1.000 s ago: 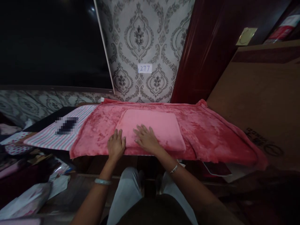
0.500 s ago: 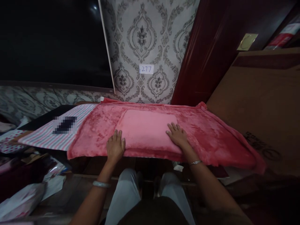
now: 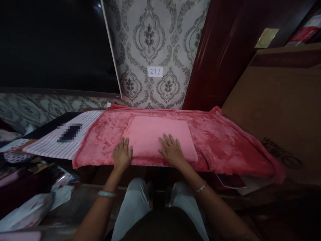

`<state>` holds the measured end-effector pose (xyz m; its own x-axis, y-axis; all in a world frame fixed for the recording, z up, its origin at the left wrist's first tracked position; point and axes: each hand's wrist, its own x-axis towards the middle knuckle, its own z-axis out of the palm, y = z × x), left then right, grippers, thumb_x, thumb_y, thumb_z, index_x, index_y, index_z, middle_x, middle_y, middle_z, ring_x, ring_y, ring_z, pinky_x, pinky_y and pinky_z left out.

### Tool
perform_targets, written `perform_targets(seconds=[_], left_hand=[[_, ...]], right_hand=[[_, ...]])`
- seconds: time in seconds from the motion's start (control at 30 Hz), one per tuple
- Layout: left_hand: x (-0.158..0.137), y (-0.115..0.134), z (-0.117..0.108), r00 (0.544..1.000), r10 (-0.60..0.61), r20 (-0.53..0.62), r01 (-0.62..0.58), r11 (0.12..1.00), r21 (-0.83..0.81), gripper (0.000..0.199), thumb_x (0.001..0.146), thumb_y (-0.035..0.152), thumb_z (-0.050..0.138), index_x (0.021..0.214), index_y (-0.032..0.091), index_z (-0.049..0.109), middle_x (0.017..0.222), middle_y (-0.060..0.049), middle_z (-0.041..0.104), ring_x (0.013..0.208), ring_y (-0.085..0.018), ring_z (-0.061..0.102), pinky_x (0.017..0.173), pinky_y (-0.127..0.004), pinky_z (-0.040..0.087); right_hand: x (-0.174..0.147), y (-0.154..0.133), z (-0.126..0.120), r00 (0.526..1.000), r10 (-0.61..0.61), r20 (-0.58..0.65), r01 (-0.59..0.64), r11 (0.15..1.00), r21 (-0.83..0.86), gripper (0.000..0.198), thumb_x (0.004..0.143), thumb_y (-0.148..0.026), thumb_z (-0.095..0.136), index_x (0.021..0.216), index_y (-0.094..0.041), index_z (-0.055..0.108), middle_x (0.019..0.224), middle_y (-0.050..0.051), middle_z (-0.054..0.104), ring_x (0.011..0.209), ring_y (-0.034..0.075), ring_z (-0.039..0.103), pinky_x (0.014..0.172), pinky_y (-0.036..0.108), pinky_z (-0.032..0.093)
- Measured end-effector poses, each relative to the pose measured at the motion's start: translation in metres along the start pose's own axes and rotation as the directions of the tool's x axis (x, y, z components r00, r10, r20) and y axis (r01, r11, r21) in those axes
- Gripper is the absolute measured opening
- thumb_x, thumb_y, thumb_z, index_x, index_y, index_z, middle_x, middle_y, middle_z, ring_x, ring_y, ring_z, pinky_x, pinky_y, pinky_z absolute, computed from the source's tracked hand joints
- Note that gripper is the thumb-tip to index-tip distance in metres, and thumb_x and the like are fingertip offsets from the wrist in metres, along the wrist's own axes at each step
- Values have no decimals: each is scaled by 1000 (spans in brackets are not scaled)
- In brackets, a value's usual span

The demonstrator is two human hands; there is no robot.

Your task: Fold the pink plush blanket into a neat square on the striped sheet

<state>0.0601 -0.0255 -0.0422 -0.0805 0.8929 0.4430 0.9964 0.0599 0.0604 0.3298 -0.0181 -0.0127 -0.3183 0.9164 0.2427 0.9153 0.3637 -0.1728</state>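
A light pink folded cloth [image 3: 150, 134], flat and roughly rectangular, lies on a darker pink plush blanket [image 3: 100, 140] spread across a low table. My left hand [image 3: 122, 155] rests at the cloth's near left corner, its fingers extended and partly over the blanket. Palm down, my right hand [image 3: 172, 150] lies on the front part of the cloth, right of its middle, with the fingers spread. Neither hand grips anything.
A striped cloth [image 3: 52, 144] with a blurred dark patch lies left of the blanket. Behind stand a large dark screen [image 3: 55, 43] and a patterned wall [image 3: 150, 50]. A cardboard box [image 3: 276, 110] is at the right. Bags and papers [image 3: 30, 211] clutter the lower left.
My right hand has moved left, from the cloth's right edge onto its front part. My left hand has stayed at the left corner. The view has shifted slightly.
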Motion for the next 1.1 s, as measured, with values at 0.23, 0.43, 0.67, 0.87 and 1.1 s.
perform_targets(seconds=[0.23,0.43,0.67,0.87,1.1], left_hand=[[3,0,-4,1000,16,24,-17,1000,10,56,100,34,29,146,7,48,154,-20,45,119,-36,58,97,-47,46],[3,1,-6,999,-22,45,24,999,-38,59,100,36,26,148,8,46,156,-20,40,121,-38,56,97,-51,47],[22,24,-35,998,-62,12,63,995,-77,61,99,41,30,149,10,45,159,-20,37,143,-41,36,112,-64,30],[59,80,-36,940,319,116,-306,944,-123,58,100,44,31,153,22,40,163,-10,30,152,-31,23,119,-64,17],[72,76,3,941,269,206,-262,963,-61,60,100,44,31,154,20,36,163,-11,28,151,-33,23,119,-66,17]], right_hand=[[-19,27,13,978,210,-15,-211,976,-59,58,102,-46,37,155,-24,36,165,8,25,152,29,19,120,54,15],[-48,79,6,896,443,-33,-444,894,-54,58,102,-43,32,155,-20,36,163,12,30,151,31,24,116,57,25],[-50,75,-6,890,359,-281,-369,929,16,54,101,-37,33,149,-17,46,160,15,36,150,31,25,117,54,25],[-22,40,-5,963,236,-129,-242,969,-39,54,101,-39,39,154,-26,38,164,9,27,152,31,19,119,57,20],[-23,45,8,966,257,-15,-258,965,-49,55,102,-43,37,156,-30,33,166,4,22,153,29,16,120,55,18]])
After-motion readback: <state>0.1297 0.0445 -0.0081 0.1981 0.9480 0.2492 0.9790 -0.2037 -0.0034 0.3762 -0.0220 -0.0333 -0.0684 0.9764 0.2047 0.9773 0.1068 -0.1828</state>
